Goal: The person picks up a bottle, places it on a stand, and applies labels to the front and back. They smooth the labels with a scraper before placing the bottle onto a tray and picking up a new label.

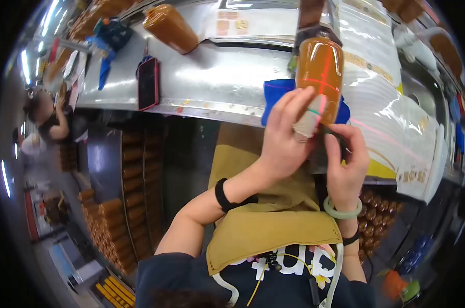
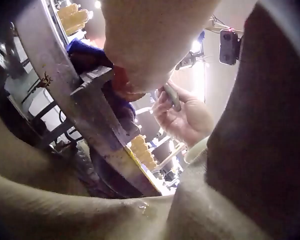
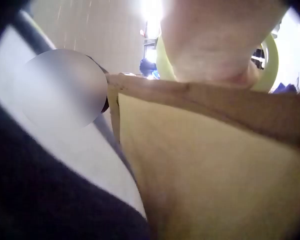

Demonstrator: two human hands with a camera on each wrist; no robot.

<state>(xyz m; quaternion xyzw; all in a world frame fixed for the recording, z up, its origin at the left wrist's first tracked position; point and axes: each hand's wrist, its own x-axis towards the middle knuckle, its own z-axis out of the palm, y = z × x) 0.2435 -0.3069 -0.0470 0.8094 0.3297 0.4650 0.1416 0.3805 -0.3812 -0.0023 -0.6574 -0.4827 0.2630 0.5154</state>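
Note:
An amber-brown bottle lies on its side in a metal holder, with red laser lines crossing it. My left hand rests its extended fingers on the bottle's near end, beside a whitish, crinkled patch that looks like a label. Just right of it, my right hand has its thumb and forefinger bent toward each other near the bottle's end. The left wrist view shows that right hand pinching a small grey-green piece, whose kind I cannot tell. Blue cloth lies under the bottle.
Another brown bottle lies at the back of the metal table. A phone in a red case sits at its left. Printed white sheets cover the right side. Below stand racks of brown bottles. Another person is at far left.

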